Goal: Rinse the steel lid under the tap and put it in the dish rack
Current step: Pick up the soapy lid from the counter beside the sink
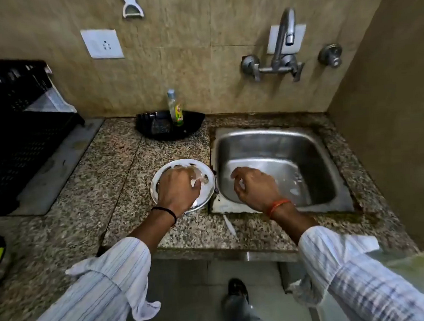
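Observation:
A round steel lid (167, 169), streaked with white soap foam, lies flat on the granite counter just left of the sink. My left hand (178, 190) rests on top of it with fingers curled over its middle, hiding much of the lid. My right hand (254, 186) hovers over the left part of the steel sink (312, 138), fingers loosely bent and apart, holding nothing. The wall tap (284, 37) stands above the sink; no water stream is visible. The black plastic dish rack (16, 139) sits on the counter at the far left.
A black holder (153, 126) with a dish-soap bottle (176, 107) stands against the wall behind the lid. A socket plate (102, 44) and a hanging peeler (132, 5) are on the tiled wall. A side wall closes the sink's right.

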